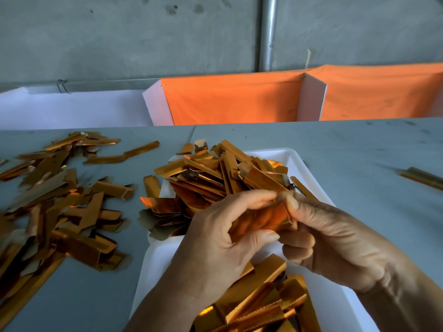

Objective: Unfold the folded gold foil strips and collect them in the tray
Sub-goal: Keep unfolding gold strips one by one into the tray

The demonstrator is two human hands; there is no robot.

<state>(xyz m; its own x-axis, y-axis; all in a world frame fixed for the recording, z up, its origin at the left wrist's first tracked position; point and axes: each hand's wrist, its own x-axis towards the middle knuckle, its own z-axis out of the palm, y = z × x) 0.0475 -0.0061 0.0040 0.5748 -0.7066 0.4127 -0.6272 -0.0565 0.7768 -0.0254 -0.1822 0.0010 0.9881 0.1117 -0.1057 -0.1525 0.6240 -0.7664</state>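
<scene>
- We take the white tray (309,161) as our landmark; it sits on the grey counter (359,149), and both hands work directly above its middle.
- Our left hand (215,240) grasps one gold foil strip (268,216), with thumb and curled fingers closed round its left part.
- Our right hand (335,243) pinches the same strip at its right end, fingertips meeting the left hand's near the top edge.
- The strip looks partly opened, its shiny inner face turned towards us; how many folds remain we cannot tell, since the fingers cover much of it.
- We judge the step in hand to be the unfolding itself: the two hands are set to draw the strip's ends apart.
- Inside the tray, a heap of gold strips (211,178) fills the far part, some spilling over the left rim, and more strips (263,305) lie in the near part under our wrists.
- Left of the tray, a loose pile of strips (55,200) spreads over the counter, probably the folded stock yet to be done.
- Right of the tray, a single strip (422,178) lies well apart.
- Next, we think, the move calls for a gentle outward pull so the foil does not tear, then letting go so the strip drops into the tray below.
- After that, we would reach left of the tray for another piece.
</scene>
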